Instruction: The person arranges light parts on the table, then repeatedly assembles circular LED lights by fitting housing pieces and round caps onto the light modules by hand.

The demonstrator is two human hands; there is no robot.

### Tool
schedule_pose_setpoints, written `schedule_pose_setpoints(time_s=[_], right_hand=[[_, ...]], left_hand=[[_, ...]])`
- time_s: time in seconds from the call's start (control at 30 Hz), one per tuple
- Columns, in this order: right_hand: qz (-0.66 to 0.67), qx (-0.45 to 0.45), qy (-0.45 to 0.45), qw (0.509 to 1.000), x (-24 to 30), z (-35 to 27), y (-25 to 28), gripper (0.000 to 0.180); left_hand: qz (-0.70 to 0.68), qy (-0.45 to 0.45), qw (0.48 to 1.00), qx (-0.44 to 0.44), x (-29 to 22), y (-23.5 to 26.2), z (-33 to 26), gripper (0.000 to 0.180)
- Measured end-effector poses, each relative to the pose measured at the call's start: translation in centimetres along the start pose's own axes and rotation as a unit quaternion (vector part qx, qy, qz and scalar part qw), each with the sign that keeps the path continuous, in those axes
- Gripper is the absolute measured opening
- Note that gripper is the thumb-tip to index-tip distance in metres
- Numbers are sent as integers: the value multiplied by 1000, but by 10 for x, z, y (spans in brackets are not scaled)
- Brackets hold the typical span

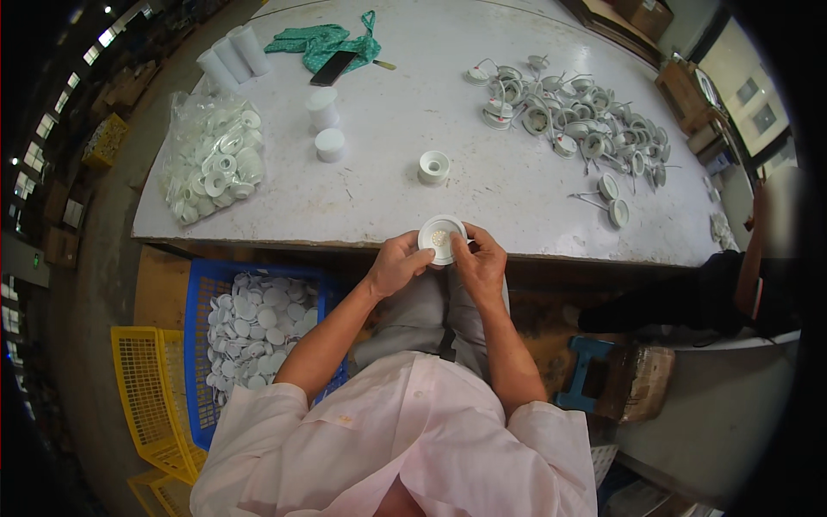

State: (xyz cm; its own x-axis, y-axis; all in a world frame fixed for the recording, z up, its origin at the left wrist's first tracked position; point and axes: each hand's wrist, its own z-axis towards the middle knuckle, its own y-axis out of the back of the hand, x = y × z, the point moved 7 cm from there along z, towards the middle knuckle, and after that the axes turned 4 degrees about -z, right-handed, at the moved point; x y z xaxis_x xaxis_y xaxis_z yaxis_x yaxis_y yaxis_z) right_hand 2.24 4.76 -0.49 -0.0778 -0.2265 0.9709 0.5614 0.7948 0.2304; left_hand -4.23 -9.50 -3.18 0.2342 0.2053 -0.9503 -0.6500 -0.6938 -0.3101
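Note:
Between my two hands, at the table's near edge, is a round white downlight body (431, 230) with a cluster of small yellowish dots inside. My left hand (398, 264) grips its left side, the thumb on the rim. On the opposite side my right hand (481, 265) pinches the rim with thumb and fingers. Just beyond them a white ring-shaped housing (434, 168) stands on the table. To the right lie many white lamp parts with wires (594, 121) in a heap, with two loose ones (618, 211) nearer me.
A clear bag of white rings (215, 164) sits on the table (362, 207) at left, near stacks of white discs (329, 145). Farther back are white rolls (233, 56), a green cloth (301, 39) and a phone (334, 67). A blue basket (196, 345) of white discs stands below left.

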Motion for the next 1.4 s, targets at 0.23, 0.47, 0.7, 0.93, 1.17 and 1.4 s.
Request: schedule_pose_setpoints(time_s=[0.23,0.47,0.7,0.93,1.17,1.4], right_hand=[[-26,-9,-1,1000,-5,-9,19,23],[-70,-51,66,994,-7,3,30,21],[-50,-59,10,997,-33,16,43,21],[-46,-55,-41,997,-47,26,51,22],[25,-46,-121,991,-77,35,55,31],[-154,69,152,974,-13,44,76,76]], left_hand=[[11,66,998,-12,-2,-28,-15,34],[25,88,993,-73,6,-38,8,32],[94,114,983,-109,27,-42,32,27],[44,152,982,-100,38,-50,46,29],[10,195,979,-56,45,-49,54,34],[12,211,977,-29,48,-58,69,29]])
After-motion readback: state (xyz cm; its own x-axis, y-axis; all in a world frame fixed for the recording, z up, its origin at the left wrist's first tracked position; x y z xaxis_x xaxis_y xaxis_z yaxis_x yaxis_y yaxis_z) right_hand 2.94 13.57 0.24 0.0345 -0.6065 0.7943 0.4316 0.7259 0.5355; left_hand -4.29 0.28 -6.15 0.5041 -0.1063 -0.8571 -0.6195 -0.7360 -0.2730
